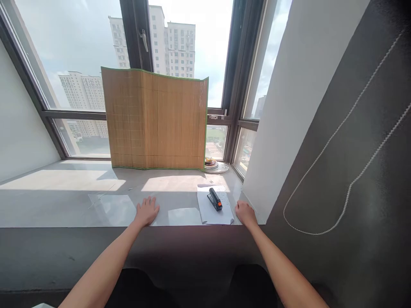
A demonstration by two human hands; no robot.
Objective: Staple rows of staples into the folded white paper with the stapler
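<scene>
My left hand (147,211) lies on the white windowsill (73,209) with its fingers spread, holding nothing. My right hand (245,212) rests as a closed fist on the sill, just right of some white paper sheets (207,214); I see nothing in it. A black stapler (214,199) with an orange-red patch lies slantwise on the paper, between my two hands and nearer the right one. Handwriting shows on the paper's upper right part, and its lower right corner curls. Neither hand touches the stapler.
A bamboo mat (173,124) with green edging stands upright against the window. Behind its right edge, stacked plates (212,164) are partly hidden. Beaded blind cord (348,192) hangs along the dark wall at right. The sill's front edge runs just below my hands.
</scene>
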